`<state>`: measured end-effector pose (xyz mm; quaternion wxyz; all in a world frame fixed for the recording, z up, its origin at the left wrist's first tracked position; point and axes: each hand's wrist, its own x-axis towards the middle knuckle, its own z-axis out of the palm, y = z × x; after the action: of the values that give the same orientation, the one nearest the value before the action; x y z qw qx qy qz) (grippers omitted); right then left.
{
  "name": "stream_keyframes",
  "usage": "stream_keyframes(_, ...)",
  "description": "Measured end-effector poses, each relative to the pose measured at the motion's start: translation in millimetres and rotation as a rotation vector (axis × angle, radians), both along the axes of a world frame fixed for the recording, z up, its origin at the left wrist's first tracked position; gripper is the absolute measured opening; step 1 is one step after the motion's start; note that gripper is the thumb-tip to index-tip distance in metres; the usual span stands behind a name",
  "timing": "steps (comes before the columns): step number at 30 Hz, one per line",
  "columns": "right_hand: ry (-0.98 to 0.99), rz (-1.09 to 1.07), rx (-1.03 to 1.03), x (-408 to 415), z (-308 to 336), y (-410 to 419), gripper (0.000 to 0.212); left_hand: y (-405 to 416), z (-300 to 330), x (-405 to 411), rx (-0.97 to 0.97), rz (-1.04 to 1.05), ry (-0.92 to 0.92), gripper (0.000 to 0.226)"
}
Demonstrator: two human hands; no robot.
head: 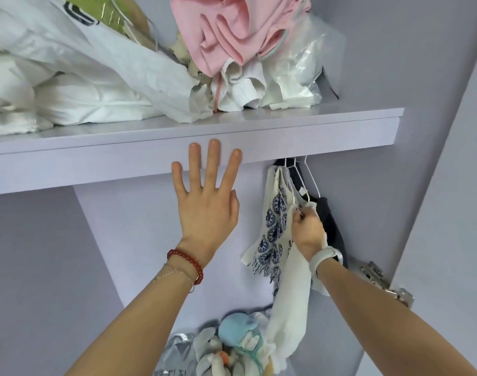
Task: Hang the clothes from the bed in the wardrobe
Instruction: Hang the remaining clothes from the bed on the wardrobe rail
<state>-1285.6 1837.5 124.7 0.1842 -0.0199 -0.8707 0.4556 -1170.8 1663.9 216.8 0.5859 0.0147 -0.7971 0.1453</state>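
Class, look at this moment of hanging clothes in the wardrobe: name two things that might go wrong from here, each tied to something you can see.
1. The right hand grips the white garment beside closely packed white hangers; tugging could knock the blue-patterned garment off.
2. The left hand is open against the shelf edge; the white bedding bulges toward that edge and might slide if jolted.

No text can be read; the white fabric bag point(77, 36) on the shelf bears a dark printed mark (cut off, illegible); the silver bag point(174, 354) below shows blurred characters.
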Motion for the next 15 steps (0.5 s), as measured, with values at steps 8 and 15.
stream_keyframes(8, 0.137, 0.105, 0.275, 63, 15, 28, 0.05, 11, -6, 27, 0.155, -0.161, -0.131, 0.071)
stream_keyframes(15, 0.252, -0.023, 0.513, 177, -28, 63, 0.043, 38, -83, 77, 0.304, -0.39, -0.434, 0.052)
